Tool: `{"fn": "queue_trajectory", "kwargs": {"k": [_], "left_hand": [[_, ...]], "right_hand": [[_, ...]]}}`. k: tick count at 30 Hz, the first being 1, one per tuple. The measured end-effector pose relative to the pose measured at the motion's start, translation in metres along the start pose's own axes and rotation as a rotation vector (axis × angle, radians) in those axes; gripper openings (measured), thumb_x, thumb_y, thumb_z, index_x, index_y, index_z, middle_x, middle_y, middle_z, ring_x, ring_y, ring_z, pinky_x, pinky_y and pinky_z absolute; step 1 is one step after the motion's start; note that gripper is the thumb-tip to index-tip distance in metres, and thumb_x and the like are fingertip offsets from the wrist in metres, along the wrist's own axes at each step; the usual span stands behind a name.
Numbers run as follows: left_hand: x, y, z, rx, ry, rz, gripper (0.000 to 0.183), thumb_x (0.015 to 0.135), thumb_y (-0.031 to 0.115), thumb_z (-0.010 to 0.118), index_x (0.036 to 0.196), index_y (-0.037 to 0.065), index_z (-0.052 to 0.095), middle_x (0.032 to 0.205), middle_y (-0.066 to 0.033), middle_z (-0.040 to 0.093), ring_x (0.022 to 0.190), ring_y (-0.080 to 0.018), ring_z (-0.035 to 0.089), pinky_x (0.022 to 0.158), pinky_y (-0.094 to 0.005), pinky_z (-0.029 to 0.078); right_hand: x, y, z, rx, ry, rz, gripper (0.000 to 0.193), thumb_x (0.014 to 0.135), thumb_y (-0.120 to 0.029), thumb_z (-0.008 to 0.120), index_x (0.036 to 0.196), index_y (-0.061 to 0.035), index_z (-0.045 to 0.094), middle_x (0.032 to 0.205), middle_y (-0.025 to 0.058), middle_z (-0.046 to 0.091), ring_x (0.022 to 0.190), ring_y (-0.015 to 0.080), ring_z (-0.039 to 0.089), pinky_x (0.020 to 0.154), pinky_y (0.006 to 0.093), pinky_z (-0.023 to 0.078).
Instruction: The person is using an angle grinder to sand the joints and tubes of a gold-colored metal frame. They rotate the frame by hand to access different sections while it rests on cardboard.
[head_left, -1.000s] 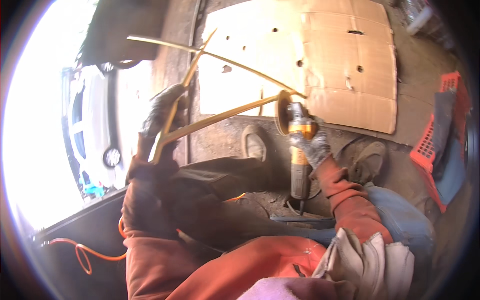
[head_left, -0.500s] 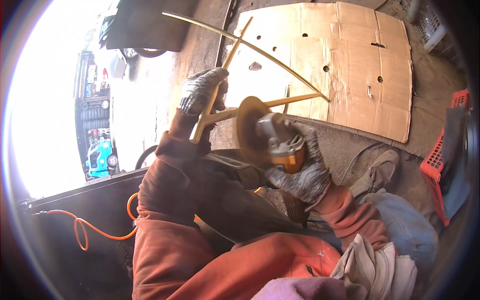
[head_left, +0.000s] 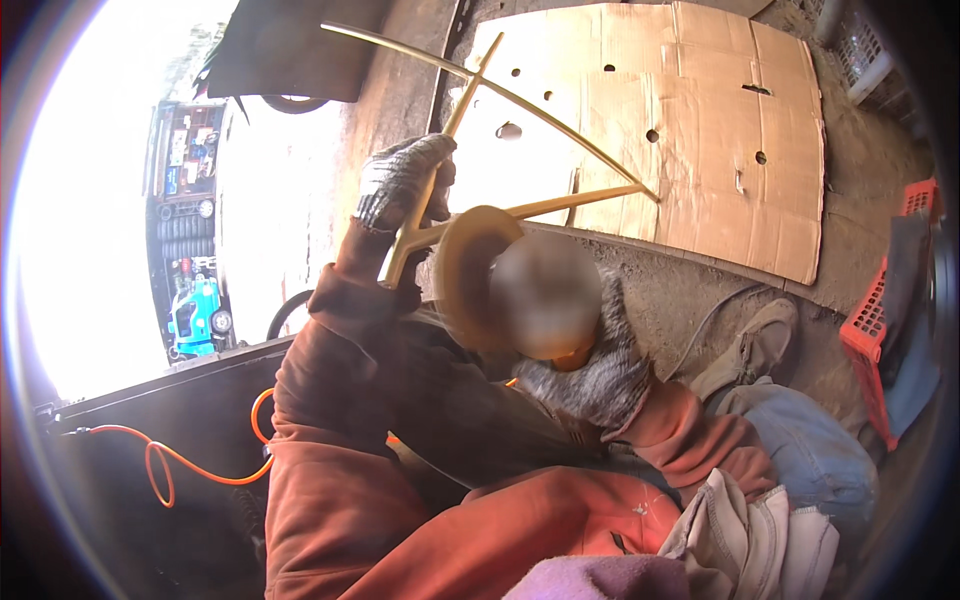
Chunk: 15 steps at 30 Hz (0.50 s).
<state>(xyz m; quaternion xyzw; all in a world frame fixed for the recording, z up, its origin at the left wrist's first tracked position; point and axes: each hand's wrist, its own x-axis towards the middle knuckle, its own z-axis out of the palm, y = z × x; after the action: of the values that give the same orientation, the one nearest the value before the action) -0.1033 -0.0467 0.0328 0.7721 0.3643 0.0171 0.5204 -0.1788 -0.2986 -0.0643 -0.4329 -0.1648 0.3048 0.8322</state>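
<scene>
My left hand (head_left: 405, 180), in a grey knit glove, is closed round one bar of a gold-coloured metal frame (head_left: 575, 199), whose thin bars join at angles. My gloved right hand (head_left: 605, 375) grips an angle grinder (head_left: 573, 360) with an orange body; its head is blurred. The grinder's round brown disc (head_left: 462, 278) stands beside the frame's lower crossbar and covers part of it. Whether disc and bar touch I cannot tell.
Flattened cardboard (head_left: 700, 150) with holes lies on the floor beyond the frame. A red plastic crate (head_left: 865, 320) stands at the right. An orange hose (head_left: 205, 465) curls over a dark surface at the lower left. A blue toy-like vehicle (head_left: 197, 315) shows at the far left.
My right hand and the grinder have shifted a little to the left, bringing the disc nearer to my left hand. The left hand and frame have barely moved.
</scene>
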Motion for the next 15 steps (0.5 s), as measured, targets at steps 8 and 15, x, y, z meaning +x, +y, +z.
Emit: {"fn": "queue_trajectory", "kwargs": {"k": [8, 15], "left_hand": [[-0.006, 0.022, 0.011, 0.093, 0.047, -0.168, 0.028, 0.089, 0.028, 0.069, 0.078, 0.002, 0.067, 0.061, -0.0045, 0.057, 0.044, -0.0126, 0.051, 0.042, -0.0269, 0.041], [0.000, 0.006, 0.005, -0.029, 0.065, -0.117, 0.027, 0.087, 0.028, 0.071, 0.079, 0.002, 0.068, 0.062, -0.0056, 0.058, 0.042, -0.0133, 0.051, 0.039, -0.0270, 0.041]], "right_hand": [[0.003, -0.003, -0.013, -0.020, 0.058, -0.023, 0.086, 0.075, -0.013, 0.084, 0.141, -0.0023, 0.030, 0.132, 0.0187, 0.050, 0.122, 0.0295, 0.057, 0.101, 0.0419, 0.048], [0.001, -0.012, -0.001, -0.298, 0.043, -0.193, 0.087, 0.077, -0.010, 0.081, 0.144, -0.0021, 0.025, 0.133, 0.0176, 0.053, 0.118, 0.0262, 0.059, 0.103, 0.0401, 0.047]]}}
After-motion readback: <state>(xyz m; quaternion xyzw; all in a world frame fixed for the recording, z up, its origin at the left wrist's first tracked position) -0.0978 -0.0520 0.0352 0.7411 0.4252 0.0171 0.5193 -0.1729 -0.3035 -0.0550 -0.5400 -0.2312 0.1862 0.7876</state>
